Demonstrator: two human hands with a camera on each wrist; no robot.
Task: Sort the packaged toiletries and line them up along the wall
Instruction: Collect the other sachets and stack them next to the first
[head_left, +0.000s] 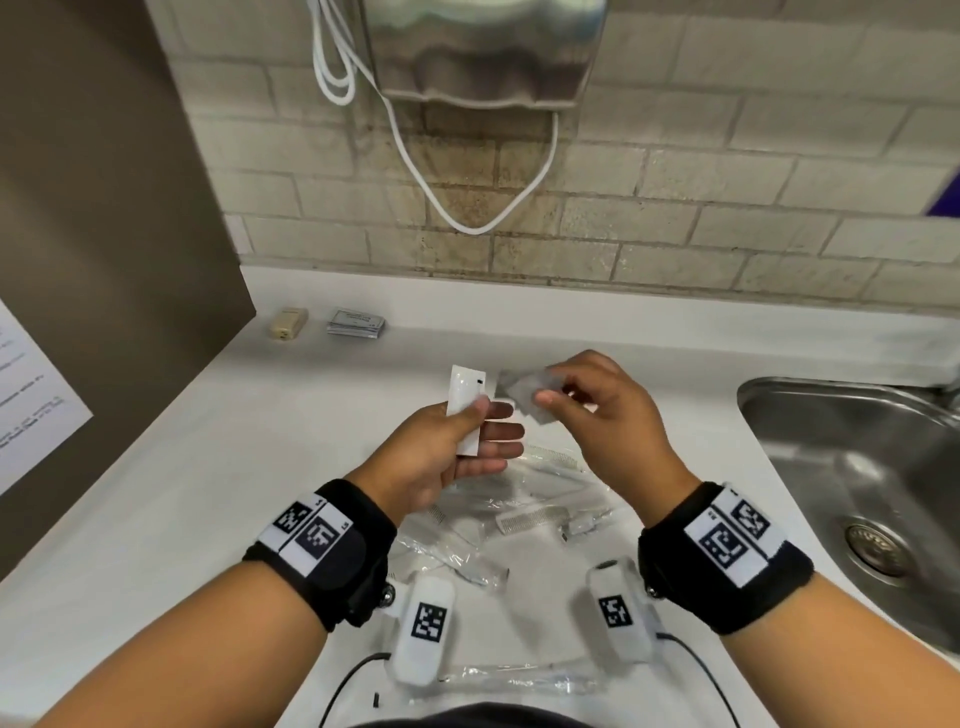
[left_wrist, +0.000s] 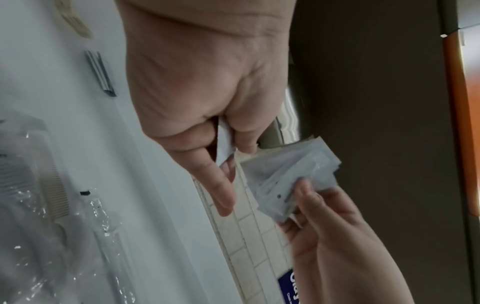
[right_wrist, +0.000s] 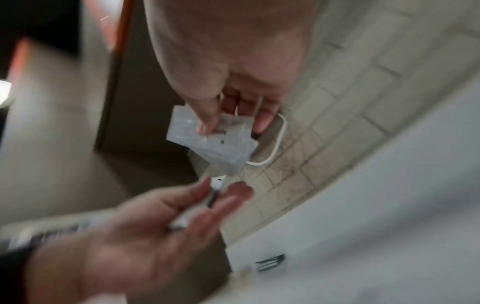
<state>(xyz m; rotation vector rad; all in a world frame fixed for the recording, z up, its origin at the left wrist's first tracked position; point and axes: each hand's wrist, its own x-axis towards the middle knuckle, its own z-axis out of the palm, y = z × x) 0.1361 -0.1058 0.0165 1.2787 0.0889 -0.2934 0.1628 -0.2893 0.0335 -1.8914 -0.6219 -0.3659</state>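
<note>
Above the white counter (head_left: 208, 467), my left hand (head_left: 467, 436) pinches a narrow white sachet (head_left: 464, 410) between thumb and straight fingers. My right hand (head_left: 550, 389) pinches a fanned bunch of grey sachets (head_left: 527, 392) just to its right; the same bunch (left_wrist: 293, 179) (right_wrist: 215, 142) shows in both wrist views. Below my hands lie several clear-wrapped combs and toothbrushes (head_left: 519, 514). By the wall at back left sit a stack of grey packets (head_left: 356, 323) and a small cream bar (head_left: 288, 323).
A steel sink (head_left: 857, 467) fills the counter's right side. A hand dryer (head_left: 483, 52) with a looping white cable (head_left: 467, 218) hangs on the tiled wall. A brown partition (head_left: 104, 208) closes the left. One more clear-wrapped item (head_left: 519, 675) lies near the front edge.
</note>
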